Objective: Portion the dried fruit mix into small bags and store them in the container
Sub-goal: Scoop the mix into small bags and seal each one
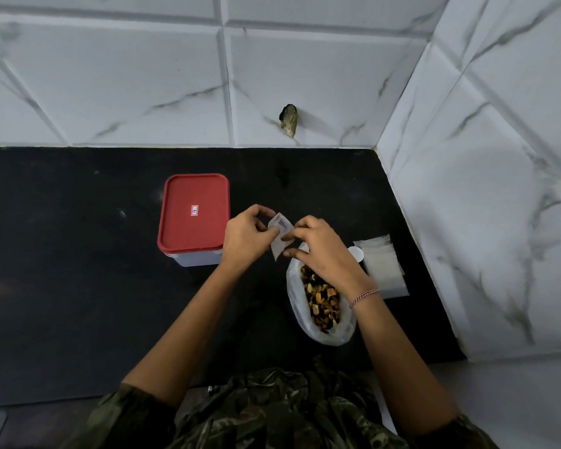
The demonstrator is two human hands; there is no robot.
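Left hand (pixel 246 236) and right hand (pixel 318 251) pinch one small bag (pixel 280 236) at mid-frame, long axis near upright; fruit mix (pixel 321 299) lies just below the right hand, lidded container (pixel 188 196) beside the left.

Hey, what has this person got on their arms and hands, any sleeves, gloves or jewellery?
No gloves and no rings that show on the left hand or the right hand; the forearms are uncovered. A thin bracelet, pink and white, beaded or twisted, circles the right wrist. The left sleeve and right sleeve are short, in dark green-brown camouflage cloth.
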